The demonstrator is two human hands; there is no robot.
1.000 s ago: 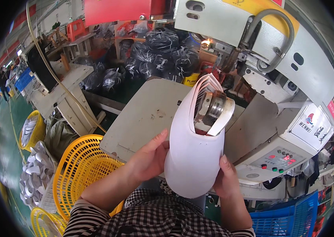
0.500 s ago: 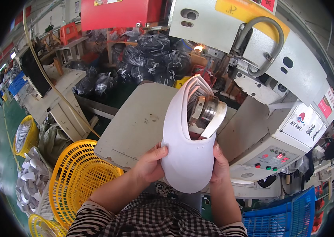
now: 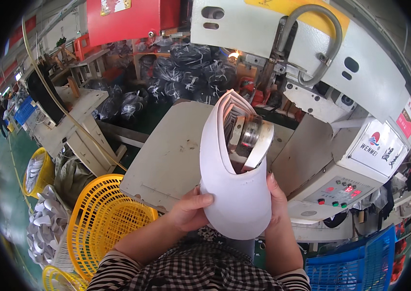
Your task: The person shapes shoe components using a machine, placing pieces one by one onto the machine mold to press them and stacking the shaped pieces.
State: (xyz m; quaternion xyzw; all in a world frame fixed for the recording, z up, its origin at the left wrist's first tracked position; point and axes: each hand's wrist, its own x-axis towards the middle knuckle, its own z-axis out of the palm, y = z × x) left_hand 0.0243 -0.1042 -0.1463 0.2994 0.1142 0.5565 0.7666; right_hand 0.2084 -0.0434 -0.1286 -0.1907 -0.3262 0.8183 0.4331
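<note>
A white shoe upper (image 3: 232,194) is set over the machine's arm, its rounded toe toward me and its opening facing away. Inside the opening a round metal roller head (image 3: 250,132) shows, with white and pinkish folded layers beside it. My left hand (image 3: 191,211) is closed on the upper's left side, thumb on top and fingers partly hidden underneath. On the opposite side, my right hand (image 3: 277,201) grips the edge with its thumb upright; its other fingers are mostly hidden. Above the upper's far end hangs the machine's metal working head (image 3: 268,68).
A grey worktop (image 3: 166,145) lies behind the upper. The machine's control box (image 3: 336,191) stands at right, with lit red digits. Yellow baskets (image 3: 81,213) and a heap of white pieces (image 3: 45,223) are at left, a blue crate (image 3: 351,266) at lower right. Black bags (image 3: 181,72) fill the back.
The whole view has shifted a little. My left thumb has slid lower along the upper's side, and the toe has turned slightly to the right. Both hands keep their hold.
</note>
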